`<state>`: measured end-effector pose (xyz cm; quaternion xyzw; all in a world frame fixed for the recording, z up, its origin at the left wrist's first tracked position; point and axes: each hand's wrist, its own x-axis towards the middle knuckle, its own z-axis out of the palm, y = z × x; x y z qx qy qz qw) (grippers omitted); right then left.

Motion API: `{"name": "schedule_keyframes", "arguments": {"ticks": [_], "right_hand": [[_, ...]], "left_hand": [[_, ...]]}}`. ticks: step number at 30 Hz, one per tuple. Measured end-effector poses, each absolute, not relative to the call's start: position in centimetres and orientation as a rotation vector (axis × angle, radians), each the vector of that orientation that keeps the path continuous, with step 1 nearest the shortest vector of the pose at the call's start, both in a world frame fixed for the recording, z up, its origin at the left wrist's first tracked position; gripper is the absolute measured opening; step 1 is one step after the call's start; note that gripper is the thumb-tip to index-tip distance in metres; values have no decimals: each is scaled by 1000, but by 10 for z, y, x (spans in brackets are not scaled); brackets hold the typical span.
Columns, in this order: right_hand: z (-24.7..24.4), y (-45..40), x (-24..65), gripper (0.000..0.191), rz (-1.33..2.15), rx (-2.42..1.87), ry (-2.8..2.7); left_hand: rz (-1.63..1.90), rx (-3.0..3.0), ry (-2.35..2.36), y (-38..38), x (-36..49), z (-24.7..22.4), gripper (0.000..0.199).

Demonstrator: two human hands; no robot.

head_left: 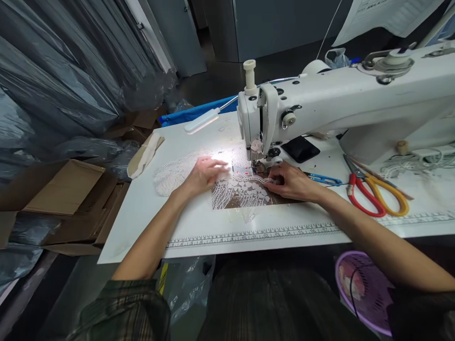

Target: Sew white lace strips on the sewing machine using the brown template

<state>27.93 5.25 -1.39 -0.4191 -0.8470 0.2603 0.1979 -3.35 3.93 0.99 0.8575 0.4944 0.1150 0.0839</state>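
Observation:
White lace trim point(245, 189) lies over the brown metal plate at the needle of a white sewing machine point(256, 123). My right hand point(293, 182) is just right of the presser foot, with thumb and fingers closed on the lace's right end. To the left of the needle, my left hand point(203, 175) reaches over the lace with its fingers stretched out, partly washed out by the lamp's glare. More lace point(170, 182) is bunched on the table behind my left wrist.
Red-and-yellow-handled scissors point(378, 194) and blue thread snips point(325, 179) lie right of my right hand, near a black phone point(301, 149). A printed ruler point(256, 235) runs along the table's front edge. Cardboard boxes point(67, 184) stand left, a purple basket point(362, 289) below right.

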Motion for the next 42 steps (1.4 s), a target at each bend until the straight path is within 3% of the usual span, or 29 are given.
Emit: {"name": "schedule_keyframes", "arguments": {"ticks": [3,6,18,23,29,32,36,42], "right_hand": [[-4,57,295,26,954,-1173,-2363],[-2,64,308,25,1108,-1304,-2210],[4,61,297,24,1079,-1460,-2063],[3,52,274,30,1312,-1316,-1978],[2,40,234,31,1741,-1007,-1730],[-1,42,241,26,1568,-1038,-1895],[-4,43,258,25,988,-1236,-2210],[-11,35,257,37,442,-913,-2613]], "left_hand": [[252,2506,1088,26,-15,11,34],[210,2600,1084,13,5,8,38],[343,2735,1114,2,17,-11,53],[688,2143,1280,-2,14,2,54],[651,1551,1269,-7,14,8,77],[637,1553,1407,-8,16,4,63],[591,1518,1472,-10,17,6,51],[578,1534,1558,-9,14,15,48]]}}
